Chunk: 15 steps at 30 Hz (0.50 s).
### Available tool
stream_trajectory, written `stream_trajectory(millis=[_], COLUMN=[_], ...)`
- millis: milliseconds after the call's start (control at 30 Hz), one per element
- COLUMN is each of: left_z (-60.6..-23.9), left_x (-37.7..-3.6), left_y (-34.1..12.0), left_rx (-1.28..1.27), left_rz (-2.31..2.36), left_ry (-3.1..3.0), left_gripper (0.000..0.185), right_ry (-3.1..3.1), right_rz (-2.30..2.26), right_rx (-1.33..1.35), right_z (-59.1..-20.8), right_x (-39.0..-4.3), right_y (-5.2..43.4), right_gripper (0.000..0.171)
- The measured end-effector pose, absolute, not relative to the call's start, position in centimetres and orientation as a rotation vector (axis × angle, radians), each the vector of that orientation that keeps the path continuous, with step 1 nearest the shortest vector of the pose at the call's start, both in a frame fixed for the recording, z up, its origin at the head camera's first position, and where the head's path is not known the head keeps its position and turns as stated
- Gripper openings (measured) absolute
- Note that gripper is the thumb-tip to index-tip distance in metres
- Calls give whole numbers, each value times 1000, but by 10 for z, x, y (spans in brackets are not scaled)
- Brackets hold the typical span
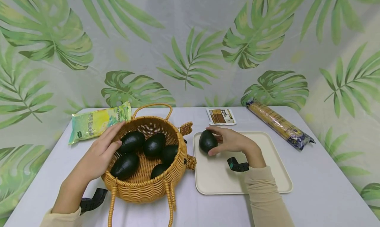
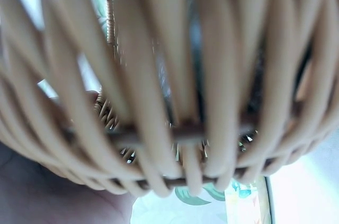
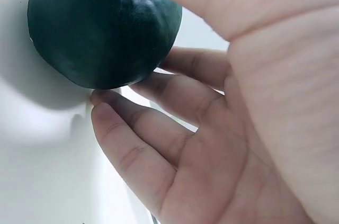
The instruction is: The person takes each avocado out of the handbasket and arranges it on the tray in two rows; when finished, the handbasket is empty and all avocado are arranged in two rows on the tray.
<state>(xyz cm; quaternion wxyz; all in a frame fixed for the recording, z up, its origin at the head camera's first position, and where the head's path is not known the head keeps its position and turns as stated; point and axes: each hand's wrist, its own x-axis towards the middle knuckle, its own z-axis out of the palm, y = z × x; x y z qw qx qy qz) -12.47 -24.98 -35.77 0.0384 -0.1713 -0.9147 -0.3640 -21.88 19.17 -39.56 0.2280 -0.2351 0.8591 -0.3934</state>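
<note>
A wicker basket (image 1: pixel 142 190), shaped like an animal, stands on the left with several dark green avocados (image 1: pixel 154 144) inside. My left hand (image 1: pixel 98 151) holds the basket's left rim, thumb over the inner side and fingers along the outside. In the left wrist view, the basket's woven side (image 2: pixel 217 75) fills most of the picture, with part of the hand at lower left. Over the left end of a cream tray (image 1: pixel 219 177), my right hand (image 1: pixel 230 141) grips another avocado (image 1: pixel 206 142) between thumb and fingers. The right wrist view shows its rounded dark surface (image 3: pixel 100 28) against the fingertips.
Behind the basket lies a green-yellow packet (image 1: pixel 98 123). A small white-and-brown packet (image 1: pixel 221 116) is behind the tray, and a long noodle-like package (image 1: pixel 277 123) slants at the back right. The basket's handle (image 1: pixel 111 205) extends toward the table's front.
</note>
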Motion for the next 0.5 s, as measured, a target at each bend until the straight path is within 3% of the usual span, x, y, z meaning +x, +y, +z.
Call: stream_trajectory(millis=[500], left_z=[-357], left_x=[-123], left_y=[-249], left_rx=[-523], left_rz=[-1117], left_ry=[-2802], left_gripper=[58], right_ry=[2363], right_rz=[-1073], right_rx=[-677], right_z=[-391], right_x=[-217], right_y=[193], right_gripper=[102])
